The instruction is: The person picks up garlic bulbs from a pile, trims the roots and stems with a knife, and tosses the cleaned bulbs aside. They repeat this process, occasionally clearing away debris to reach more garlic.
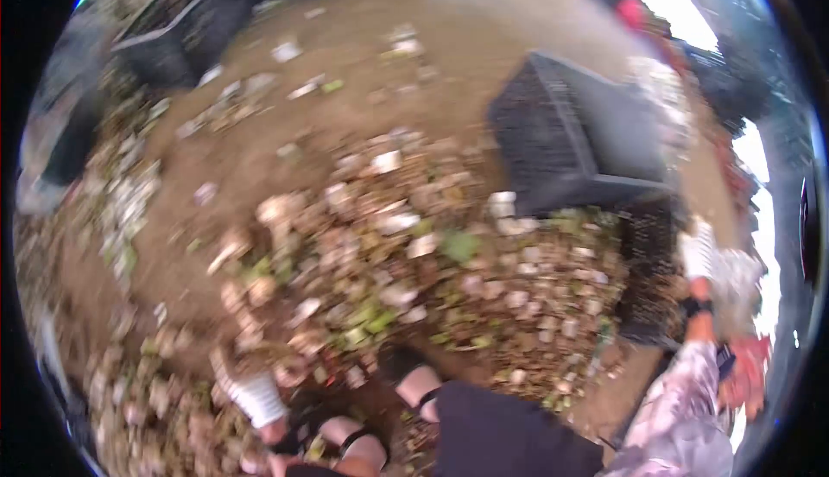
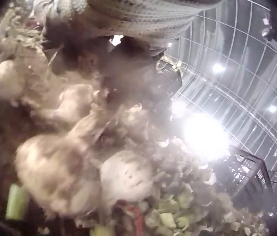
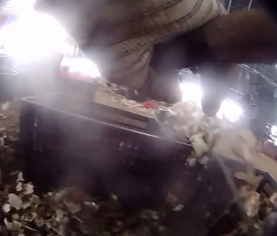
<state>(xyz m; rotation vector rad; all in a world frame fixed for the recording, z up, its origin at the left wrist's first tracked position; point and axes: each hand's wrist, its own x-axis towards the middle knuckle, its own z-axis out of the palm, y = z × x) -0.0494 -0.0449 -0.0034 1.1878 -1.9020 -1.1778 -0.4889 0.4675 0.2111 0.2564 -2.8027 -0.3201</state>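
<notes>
In the head view my left hand (image 1: pixel 256 398), in a white knit glove, reaches down to the ground beside my feet. Close to its fingertips lie pale garlic bulbs (image 1: pixel 259 291), some with stalks. The left wrist view has large garlic bulbs (image 2: pixel 55 172) just below the glove (image 2: pixel 128 19); the fingers are in dark shadow. On the other side my right hand (image 1: pixel 698 251), also gloved, is over a low black crate (image 1: pixel 648 261). Pale bulbs (image 3: pixel 236 140) and scraps show below that hand in the right wrist view; I cannot tell whether it grips any.
A second black crate (image 1: pixel 544 136) lies tipped on its side in front. Another dark crate (image 1: pixel 164 50) is at the far left. Skins and green trimmings (image 1: pixel 380 304) litter the dirt floor (image 1: pixel 233 140). A clear plastic bag (image 1: pixel 734 278) is beside my right hand.
</notes>
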